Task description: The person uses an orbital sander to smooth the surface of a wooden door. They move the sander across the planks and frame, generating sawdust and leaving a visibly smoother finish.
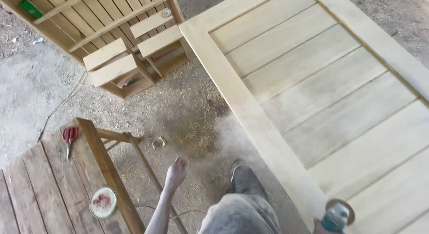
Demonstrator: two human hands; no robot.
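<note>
A large pale wooden door panel (313, 82) lies flat and fills the right side. At its near edge sits an angle grinder (338, 215) with a round disc, and fine dust drifts off to its left. My right hand (319, 227) shows only at the bottom edge, gripping the grinder's body. My left hand (176, 172) hangs free over the sawdust-covered floor to the left of my leg (243, 193), fingers loosely curled and holding nothing.
A dark wooden bench (53, 189) at bottom left carries red-handled scissors (69, 138) and a round lid (103, 202). A pale slatted wooden unit with small boxes (120, 59) lies at top left. A thin cable (58, 106) runs across the floor.
</note>
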